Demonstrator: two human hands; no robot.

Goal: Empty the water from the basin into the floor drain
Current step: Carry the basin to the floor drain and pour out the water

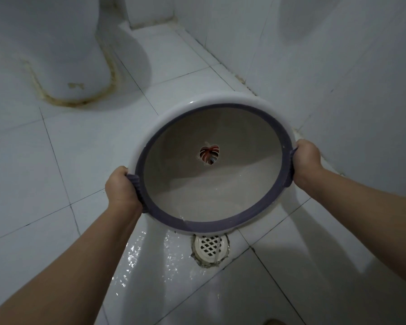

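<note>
A round white basin (220,188) with a purple-grey rim is tilted steeply toward me, its opening facing the camera. A red leaf picture marks its bottom. My left hand (121,188) grips the ribbed left handle and my right hand (306,160) grips the right handle. A little water lies against the low near side and a thin stream runs over the near rim. Directly below that rim sits the round white floor drain (210,249) with its lattice grate. The tiles to the left of the drain shine wet.
A white toilet base (75,55) with yellowed sealant stands at the back left. A tiled wall (338,78) runs along the right, close to the basin and my right hand. White floor tiles (33,172) spread to the left.
</note>
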